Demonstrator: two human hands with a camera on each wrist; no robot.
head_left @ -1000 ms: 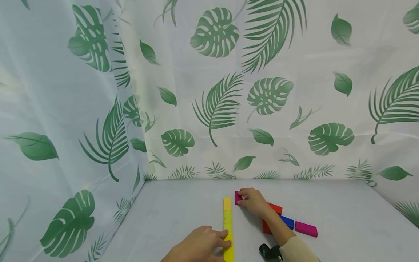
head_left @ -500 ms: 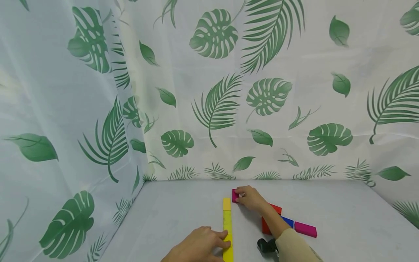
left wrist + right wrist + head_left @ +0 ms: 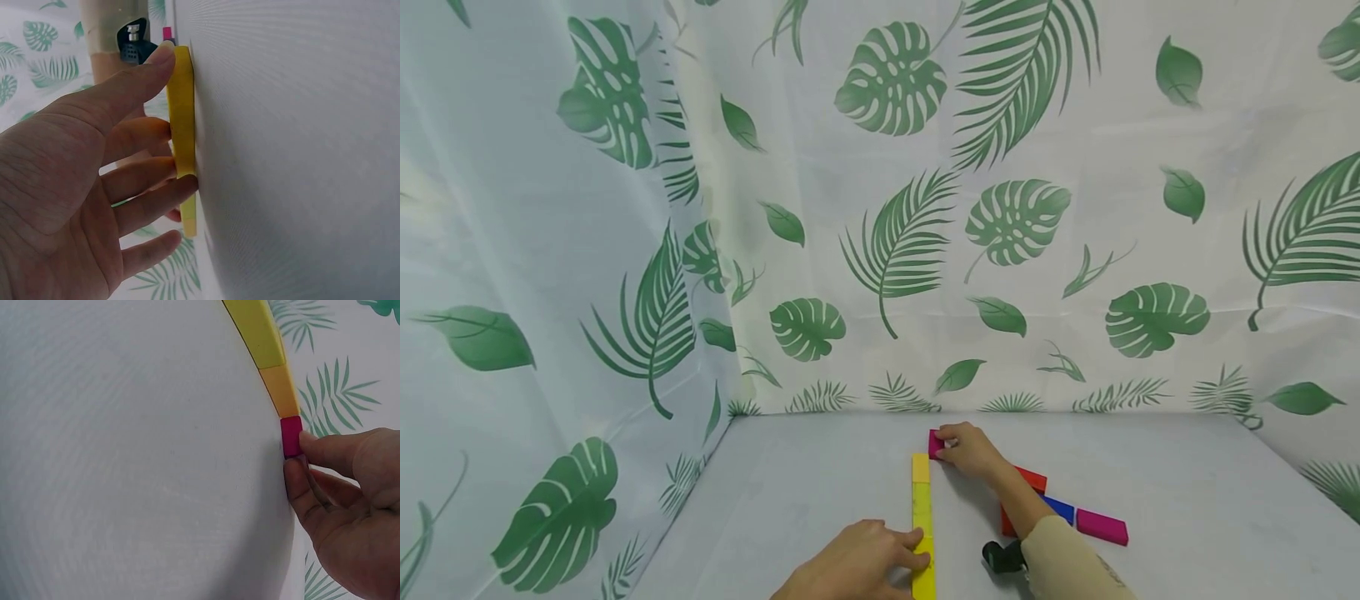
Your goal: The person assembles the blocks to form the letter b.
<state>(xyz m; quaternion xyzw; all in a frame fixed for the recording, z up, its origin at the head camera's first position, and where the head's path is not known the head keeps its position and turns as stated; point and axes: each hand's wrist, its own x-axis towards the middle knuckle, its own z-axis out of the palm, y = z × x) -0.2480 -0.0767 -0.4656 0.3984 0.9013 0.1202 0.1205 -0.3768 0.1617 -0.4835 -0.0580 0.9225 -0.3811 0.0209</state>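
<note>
A straight row of blocks runs away from me: a bright yellow block, a yellow-green block and an orange-yellow block at its far end. My left hand grips the near yellow block, fingertips on it and thumb at its near part in the left wrist view. With thumb and fingers my right hand pinches a small magenta block. In the right wrist view that magenta block lines up against the orange-yellow block's end. The hand covers part of it.
Red blocks, partly behind my right forearm, a blue block and a longer magenta block lie right of the row. A dark wrist device sits by my right sleeve. Leaf-print cloth walls the white table's back and left.
My right hand has carried the small magenta block left and slightly away from me, closer to the row's far end. The left hand and the row have stayed in place.
</note>
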